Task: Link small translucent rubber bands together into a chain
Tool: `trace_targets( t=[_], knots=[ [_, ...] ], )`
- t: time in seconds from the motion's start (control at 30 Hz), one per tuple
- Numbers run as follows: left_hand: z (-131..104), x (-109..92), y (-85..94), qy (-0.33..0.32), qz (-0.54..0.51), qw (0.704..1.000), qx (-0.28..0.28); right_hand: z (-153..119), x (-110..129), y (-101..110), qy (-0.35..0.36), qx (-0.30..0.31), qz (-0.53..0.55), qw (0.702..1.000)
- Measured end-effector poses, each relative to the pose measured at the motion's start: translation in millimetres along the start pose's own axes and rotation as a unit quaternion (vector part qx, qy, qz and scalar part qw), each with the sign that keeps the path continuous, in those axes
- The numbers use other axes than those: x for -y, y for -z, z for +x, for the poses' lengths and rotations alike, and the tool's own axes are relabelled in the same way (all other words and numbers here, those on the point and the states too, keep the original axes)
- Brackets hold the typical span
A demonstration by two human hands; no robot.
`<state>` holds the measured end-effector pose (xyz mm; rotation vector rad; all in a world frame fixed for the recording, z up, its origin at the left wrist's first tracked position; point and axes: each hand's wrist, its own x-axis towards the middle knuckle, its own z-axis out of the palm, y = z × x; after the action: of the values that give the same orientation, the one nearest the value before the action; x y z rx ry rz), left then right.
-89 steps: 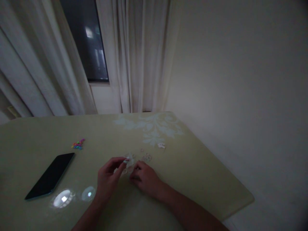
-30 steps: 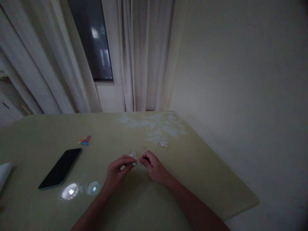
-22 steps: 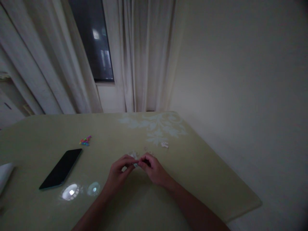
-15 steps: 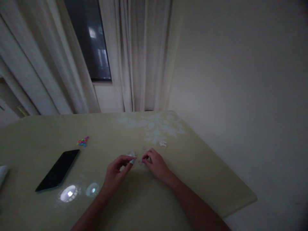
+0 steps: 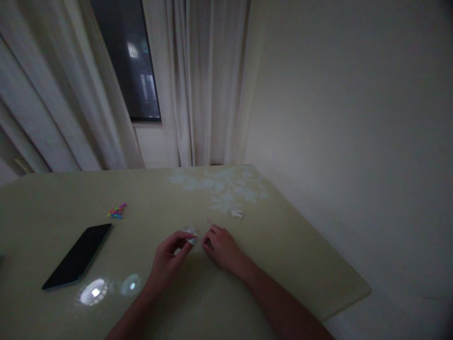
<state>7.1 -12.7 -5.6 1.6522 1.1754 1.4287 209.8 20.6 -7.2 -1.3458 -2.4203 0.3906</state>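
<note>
Clock: 12 points away from the wearer; each bearing runs from the hand named.
Left hand [image 5: 170, 257]: thumb and fingertip pinching the striped piece [image 5: 193, 241]; grip closed on it.
Piece: at left hand's 2 o'clock, at the fingertips, pale with stripes; exact shape too small to read.
Right hand [image 5: 222, 248]: fingers curled, tips low near the tabletop, just beside the piece, narrow gap between. Can't tell whether it grips anything; curled fingers hide it.
Bits: see-through bits [image 5: 190, 230] just past left fingertips, 1 to 2 o'clock; outlines blurred.
Ring: faint ring [image 5: 209, 220], right hand's 11 o'clock, on the table [image 5: 300, 264], apart from the fingers.
White scrap: white scrap [image 5: 236, 214], right hand's 1 o'clock, untouched.
Colour pile: small bright pile [image 5: 117, 211], left hand's 10 o'clock, well apart.
Tablet: dark slab [image 5: 78, 255], left hand's 9 o'clock, lying flat, face black.
Print: pale flower print [image 5: 230, 184], right hand's 12 o'clock.
Step in hand: looks like two-handed fingertip work, left steadying the piece, right fingers working low alongside; my judgement.
Move demands: probably a light, precise right-hand pinch, left kept steady; dim light and clear bits make aim hard.
</note>
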Motion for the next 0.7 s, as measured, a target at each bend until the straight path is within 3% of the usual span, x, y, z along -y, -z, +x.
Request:
trace_targets(
  t=[0.23,0.37,0.53,0.7],
  knots=[
    [0,1,2.0,0.015,-0.016,1.000,-0.003,3,1,-5,0.025,0.009,-0.064,0.998],
    [2,3,2.4,-0.007,0.005,1.000,-0.015,2,-6,-2,0.013,-0.015,0.115,0.993],
    [4,1,2.4,-0.048,0.037,0.998,-0.022,4,-11,3,-0.022,-0.033,0.377,0.925],
    [1,5,0.0,-0.067,0.049,0.997,0.002,3,-3,3,-0.008,0.005,0.486,0.874]
  ],
)
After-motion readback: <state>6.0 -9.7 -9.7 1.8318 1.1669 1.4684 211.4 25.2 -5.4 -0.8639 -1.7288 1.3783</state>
